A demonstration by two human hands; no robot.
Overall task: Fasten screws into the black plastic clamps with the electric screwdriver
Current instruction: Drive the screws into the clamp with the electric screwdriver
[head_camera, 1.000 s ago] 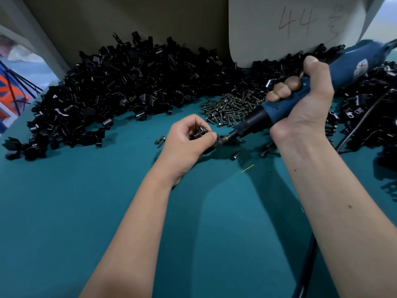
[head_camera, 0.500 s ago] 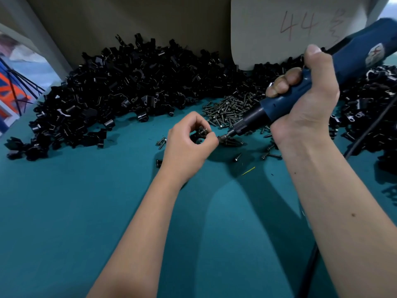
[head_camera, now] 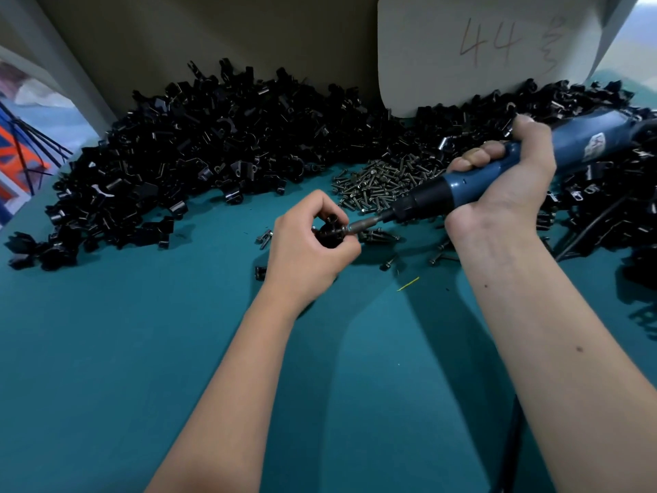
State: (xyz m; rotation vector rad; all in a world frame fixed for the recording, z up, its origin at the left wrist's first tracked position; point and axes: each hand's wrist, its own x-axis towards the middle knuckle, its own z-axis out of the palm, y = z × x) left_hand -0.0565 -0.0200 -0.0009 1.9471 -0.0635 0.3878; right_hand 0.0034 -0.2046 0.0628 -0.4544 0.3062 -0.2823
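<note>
Since the earlier frame I have lowered the electric screwdriver, and its bit now meets the screw in the black plastic clamp. My left hand pinches this clamp above the teal table. My right hand grips the screwdriver at 2 o'clock from it.
</note>
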